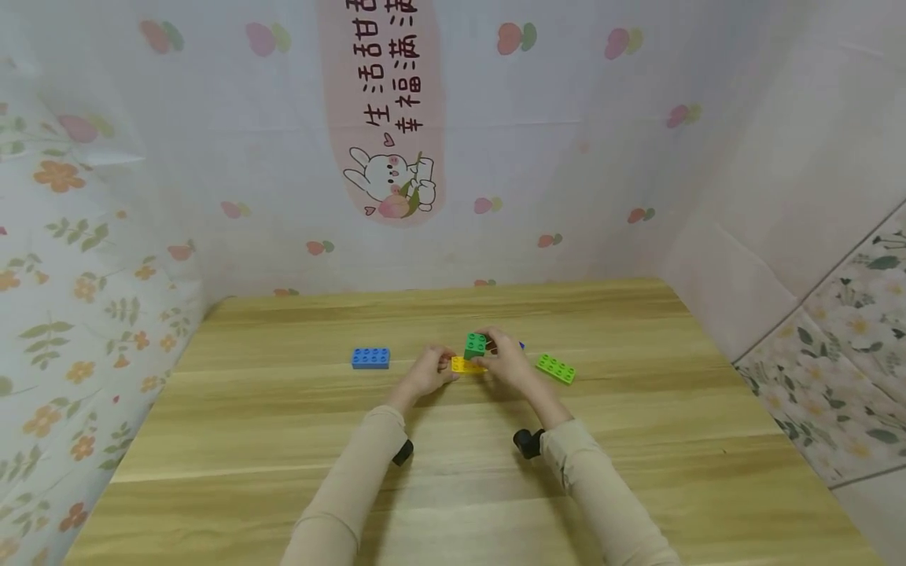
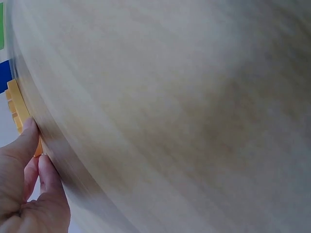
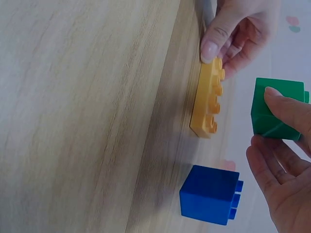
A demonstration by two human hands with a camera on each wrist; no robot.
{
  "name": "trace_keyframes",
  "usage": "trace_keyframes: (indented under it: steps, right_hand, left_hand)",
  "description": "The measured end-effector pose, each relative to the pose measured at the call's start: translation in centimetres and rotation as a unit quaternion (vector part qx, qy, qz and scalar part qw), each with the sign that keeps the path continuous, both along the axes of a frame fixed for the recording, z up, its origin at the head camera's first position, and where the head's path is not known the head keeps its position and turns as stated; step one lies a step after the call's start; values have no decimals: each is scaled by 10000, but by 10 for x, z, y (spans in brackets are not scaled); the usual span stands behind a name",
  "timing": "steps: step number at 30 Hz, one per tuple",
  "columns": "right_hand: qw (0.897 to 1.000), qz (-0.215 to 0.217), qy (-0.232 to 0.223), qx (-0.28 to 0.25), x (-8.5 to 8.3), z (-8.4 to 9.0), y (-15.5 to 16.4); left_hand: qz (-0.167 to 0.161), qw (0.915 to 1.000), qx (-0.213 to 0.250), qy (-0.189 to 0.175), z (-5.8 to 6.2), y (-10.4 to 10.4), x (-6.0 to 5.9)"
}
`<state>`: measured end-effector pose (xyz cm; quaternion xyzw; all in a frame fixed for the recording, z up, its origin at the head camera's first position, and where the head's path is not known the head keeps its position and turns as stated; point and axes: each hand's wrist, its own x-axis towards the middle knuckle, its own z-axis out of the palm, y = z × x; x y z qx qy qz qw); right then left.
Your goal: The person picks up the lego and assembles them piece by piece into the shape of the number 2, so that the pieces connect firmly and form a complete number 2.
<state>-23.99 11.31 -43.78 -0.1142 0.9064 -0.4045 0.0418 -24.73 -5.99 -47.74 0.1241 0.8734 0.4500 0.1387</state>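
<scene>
A yellow toy building brick point(image 1: 458, 365) lies studs up on the wooden table. My left hand point(image 1: 429, 372) pinches its left end between thumb and fingers. Just above the yellow brick, a green brick point(image 3: 274, 108) is held between the thumb and fingers of my right hand point(image 1: 511, 364); a gap shows between the two bricks in the right wrist view. A dark blue brick point(image 3: 209, 195) stands on the table beside the yellow one, mostly hidden behind the right hand in the head view.
On the wooden table point(image 1: 283, 440), a lighter blue brick point(image 1: 371, 359) lies left of the hands. A lime green brick point(image 1: 556, 369) lies to their right, close to the right hand. Behind the table hangs a printed cloth point(image 1: 566, 173).
</scene>
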Motion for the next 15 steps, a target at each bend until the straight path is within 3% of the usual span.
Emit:
trace_keyframes:
  steps: [15]
  right_hand:
    - [9998, 53, 4, 215, -4, -8, -10]
  left_hand:
    - [-10, 9994, -330, 84, 3, 2, 0]
